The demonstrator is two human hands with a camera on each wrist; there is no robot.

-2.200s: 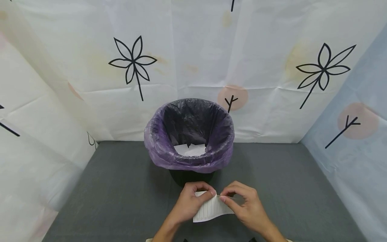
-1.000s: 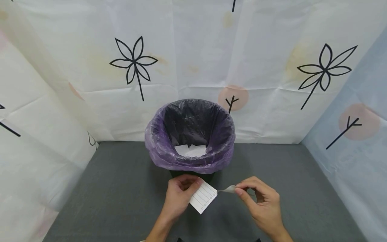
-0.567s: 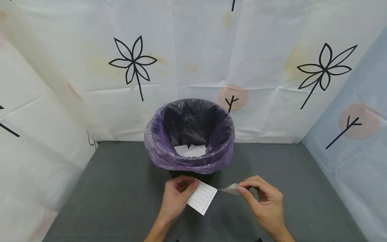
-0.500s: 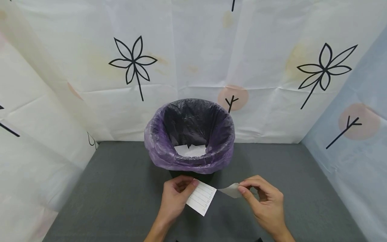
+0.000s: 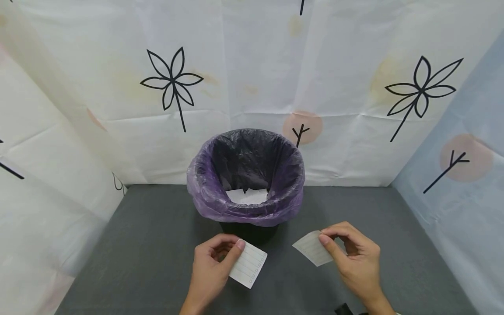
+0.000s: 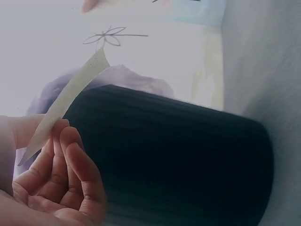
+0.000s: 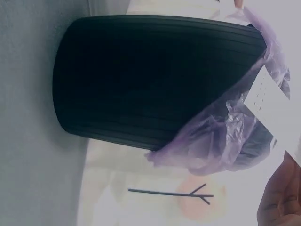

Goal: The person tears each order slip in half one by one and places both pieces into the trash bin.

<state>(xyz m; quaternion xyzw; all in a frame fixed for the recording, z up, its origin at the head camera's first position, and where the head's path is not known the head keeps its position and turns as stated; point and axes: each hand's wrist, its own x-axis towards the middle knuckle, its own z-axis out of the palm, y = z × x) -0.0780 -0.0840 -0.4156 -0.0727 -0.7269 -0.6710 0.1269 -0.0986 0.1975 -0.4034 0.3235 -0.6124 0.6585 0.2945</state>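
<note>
In the head view my left hand [image 5: 210,267] pinches a small white sheet of paper [image 5: 249,264], printed with lines and a row of little checkboxes, between thumb and fingers. To the right, my right hand [image 5: 354,258] pinches a greyer paper sheet [image 5: 313,248] by its upper corner; faint lines show on it. A gap separates the two sheets. The left wrist view catches the left sheet [image 6: 70,96] nearly edge-on as a curved strip. Small marks run along the right sheet [image 7: 263,94] in the right wrist view. Both hands are in front of a black trash can [image 7: 155,80].
A purple bag [image 5: 246,214] lines the can and folds over its rim. White paper pieces [image 5: 252,197] lie inside. The can stands on a dark grey tabletop [image 5: 157,245], with a patterned cloth backdrop [image 5: 252,65] behind and at the sides.
The two sheets, joined at a corner half a second ago, are now apart. My left hand has moved left and slightly down with its sheet, my right hand rightward and up with the other.
</note>
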